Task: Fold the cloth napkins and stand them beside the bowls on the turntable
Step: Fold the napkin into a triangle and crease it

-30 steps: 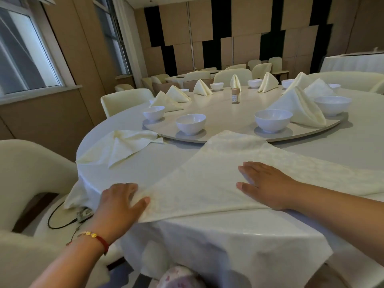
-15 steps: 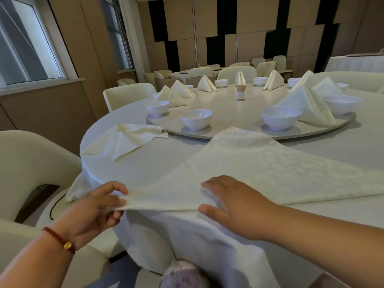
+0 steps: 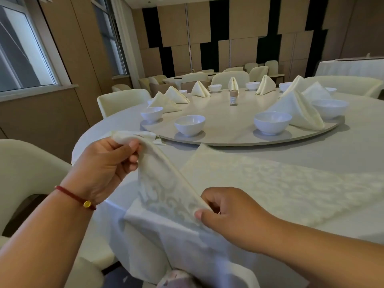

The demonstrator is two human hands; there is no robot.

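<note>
A person is standing at a round table (image 3: 342,154) covered with a white cloth, seen from their own head looking down at both hands. A cream patterned napkin (image 3: 270,183) is lying spread on the table near the edge, just in front of the turntable (image 3: 224,123). The left hand (image 3: 104,169), with a red bracelet (image 3: 76,198) on its wrist, is pinching one corner of the napkin between thumb and curled fingers and holding it raised above the table. The right hand (image 3: 232,213) is pinching the napkin's near edge at the table rim, fingers curled. Between the two hands the fabric is stretching in a tilted fold, while the rest is lying flat to the right.

On the turntable, white bowls (image 3: 190,124) are sitting around the rim, and folded napkins (image 3: 297,111) are standing beside several of them. The two nearest bowls have no napkin standing beside them on the near side. A small bottle (image 3: 233,97) is standing near the turntable's middle. Another unfolded napkin (image 3: 145,134) is partly showing behind the left hand. Pale chairs (image 3: 122,100) are ringing the table, and windows (image 3: 22,57) are lining the left wall.
</note>
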